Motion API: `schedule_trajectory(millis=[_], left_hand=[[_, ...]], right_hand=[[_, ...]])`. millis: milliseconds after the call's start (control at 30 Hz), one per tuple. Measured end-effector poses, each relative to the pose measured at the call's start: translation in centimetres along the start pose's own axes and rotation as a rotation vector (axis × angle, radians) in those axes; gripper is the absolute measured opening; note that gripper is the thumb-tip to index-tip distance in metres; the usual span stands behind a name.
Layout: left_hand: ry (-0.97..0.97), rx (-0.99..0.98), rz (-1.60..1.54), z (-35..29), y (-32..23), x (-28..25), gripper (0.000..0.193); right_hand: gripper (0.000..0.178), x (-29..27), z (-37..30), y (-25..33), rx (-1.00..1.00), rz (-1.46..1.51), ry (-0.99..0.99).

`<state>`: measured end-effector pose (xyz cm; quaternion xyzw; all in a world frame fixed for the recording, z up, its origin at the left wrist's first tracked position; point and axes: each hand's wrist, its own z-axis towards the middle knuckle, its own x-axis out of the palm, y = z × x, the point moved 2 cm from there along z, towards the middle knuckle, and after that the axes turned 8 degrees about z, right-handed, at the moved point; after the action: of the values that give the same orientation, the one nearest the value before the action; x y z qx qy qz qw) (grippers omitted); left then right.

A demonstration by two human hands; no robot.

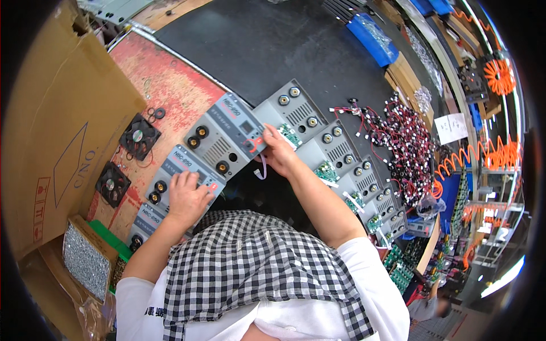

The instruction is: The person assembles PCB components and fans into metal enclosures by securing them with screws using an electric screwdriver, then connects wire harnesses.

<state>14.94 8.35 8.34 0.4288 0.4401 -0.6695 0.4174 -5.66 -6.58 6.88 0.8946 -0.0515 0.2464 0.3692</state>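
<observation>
My right hand (277, 152) grips the right edge of a grey welder front panel (219, 154), its thumb and fingers round the side by the small display. A short white ribbon cable hangs beneath that edge. My left hand (190, 196) lies with fingers spread on a second grey panel (168, 173) just below, touching its face. A third similar panel (149, 219) is partly covered by my left arm. To the right, a slanting row of grey panels (301, 105) carries brass terminals, vent slots and green circuit boards (289, 135).
Two black fans (139, 136) lie on the worn red tabletop beside a large cardboard box (68, 113). A box of small silver parts (85, 261) stands lower left. Red-and-black wire leads (404, 153) pile up at right, below coiled orange hoses (499, 77). Another person (431, 307) is at far lower right.
</observation>
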Motion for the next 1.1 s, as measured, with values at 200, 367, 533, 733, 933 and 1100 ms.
schedule_trajectory(millis=[200, 367, 533, 733, 933, 1100], left_hand=[[-0.097, -0.026, -0.183, 7.6, -2.1, -0.6, 0.029], [-0.131, 0.073, -0.187, 12.2, -3.7, 3.5, 0.022], [-0.013, 0.206, 0.098, 13.7, -5.1, 3.7, 0.009], [-0.054, 0.244, 0.171, 14.4, -5.1, 3.3, 0.009], [-0.153, 0.205, 0.147, 14.3, -4.6, 3.3, 0.015], [-0.138, 0.166, 0.145, 14.1, -3.9, 4.6, 0.015]], right_hand=[[0.057, -2.5, 0.9, -0.3, -0.498, -0.994, -0.172], [0.056, -2.0, -0.8, -1.1, -0.723, -1.271, -0.124], [0.051, -2.9, -1.8, -0.5, -0.641, -1.35, -0.061], [0.061, -2.0, -2.8, 1.5, -0.62, -1.459, -0.028], [0.065, -3.1, -3.3, 2.2, -1.074, -1.704, -0.212], [0.043, -4.0, -2.3, 4.3, -1.003, -1.833, -0.538]])
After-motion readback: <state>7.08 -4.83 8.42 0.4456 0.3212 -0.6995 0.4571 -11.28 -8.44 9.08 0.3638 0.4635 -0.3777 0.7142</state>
